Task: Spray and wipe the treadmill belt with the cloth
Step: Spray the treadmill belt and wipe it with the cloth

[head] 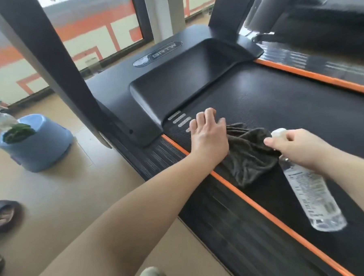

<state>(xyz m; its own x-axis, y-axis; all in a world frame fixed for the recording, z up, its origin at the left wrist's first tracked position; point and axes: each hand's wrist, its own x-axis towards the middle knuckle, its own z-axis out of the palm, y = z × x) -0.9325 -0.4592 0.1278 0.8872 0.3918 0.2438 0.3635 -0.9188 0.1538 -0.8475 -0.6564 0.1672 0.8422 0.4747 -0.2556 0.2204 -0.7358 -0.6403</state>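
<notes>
Dark grey cloth (249,157) lies crumpled on the belt (290,98) near its front, beside the orange strip (249,200). The left hand (208,136) rests flat, fingers straight and slightly spread, its thumb side on the cloth's edge. The right hand (297,146) curls round the neck of a clear bottle (312,196), which hangs tilted over the belt by the cloth's other side. 1 blue bucket (38,149) stands on the floor at left.

Left hand (208,136) presses a dark grey cloth (249,155) on the black treadmill belt (280,103); right hand (299,146) grips a clear plastic bottle (312,196).
</notes>
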